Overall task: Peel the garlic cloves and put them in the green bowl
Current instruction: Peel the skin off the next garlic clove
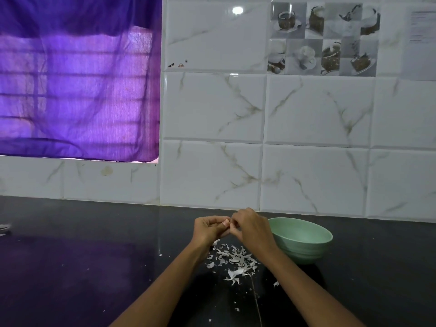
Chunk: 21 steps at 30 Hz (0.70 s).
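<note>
Wall: white marble-look tiles; one decorated tile shows cups and desserts; a sheet of writing at the right edge is too blurred to read and cut off by the frame
Curtain: purple cloth over a window, bars showing faintly through it
Counter: dark worktop; a pale object at the left edge is cut off and unclear
Green bowl: green bowl stands just right of the hands, behind the right wrist; its contents cannot be seen
Peels: white garlic skins lie scattered below the hands
Hands: left hand and right hand meet fingertip to fingertip, both curled and pinching a garlic clove, which is mostly hidden
</note>
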Available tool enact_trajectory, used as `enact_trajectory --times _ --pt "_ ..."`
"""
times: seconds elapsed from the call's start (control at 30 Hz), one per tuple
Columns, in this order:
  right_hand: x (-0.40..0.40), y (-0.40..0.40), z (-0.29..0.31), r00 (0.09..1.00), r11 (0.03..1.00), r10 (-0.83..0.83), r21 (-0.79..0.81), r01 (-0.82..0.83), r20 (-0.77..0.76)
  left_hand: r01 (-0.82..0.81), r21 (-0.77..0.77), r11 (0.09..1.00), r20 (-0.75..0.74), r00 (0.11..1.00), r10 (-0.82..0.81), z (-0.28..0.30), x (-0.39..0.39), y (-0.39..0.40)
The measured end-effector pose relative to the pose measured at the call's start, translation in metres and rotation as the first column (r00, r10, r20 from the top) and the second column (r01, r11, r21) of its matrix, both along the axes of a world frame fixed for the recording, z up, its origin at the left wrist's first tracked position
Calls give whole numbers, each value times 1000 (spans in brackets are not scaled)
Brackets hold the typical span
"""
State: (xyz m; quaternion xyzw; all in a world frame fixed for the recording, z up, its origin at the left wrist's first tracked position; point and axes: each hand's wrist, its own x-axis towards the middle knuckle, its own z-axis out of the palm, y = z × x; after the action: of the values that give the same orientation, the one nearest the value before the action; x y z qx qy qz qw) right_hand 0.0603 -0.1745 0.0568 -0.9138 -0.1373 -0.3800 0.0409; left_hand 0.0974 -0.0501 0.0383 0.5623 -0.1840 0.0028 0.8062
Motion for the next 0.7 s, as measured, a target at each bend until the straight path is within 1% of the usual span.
enact_trajectory --times 0.1,0.27,0.5,0.7 --pt "3 -4 -2 1000 993 26 115 -24 -17 -1 -16 1000 -17 1000 0 0 1 0" --pt "7 -10 2 997 975 74 211 -66 -26 -5 -60 998 -24 1000 3 1 0 1" --pt "9 -10 -1 987 974 153 177 -143 -45 0 -82 997 -40 999 -3 2 2 0" --pt "9 -9 -3 985 968 174 188 -168 -18 8 -14 1000 -24 1000 -9 4 -1 0"
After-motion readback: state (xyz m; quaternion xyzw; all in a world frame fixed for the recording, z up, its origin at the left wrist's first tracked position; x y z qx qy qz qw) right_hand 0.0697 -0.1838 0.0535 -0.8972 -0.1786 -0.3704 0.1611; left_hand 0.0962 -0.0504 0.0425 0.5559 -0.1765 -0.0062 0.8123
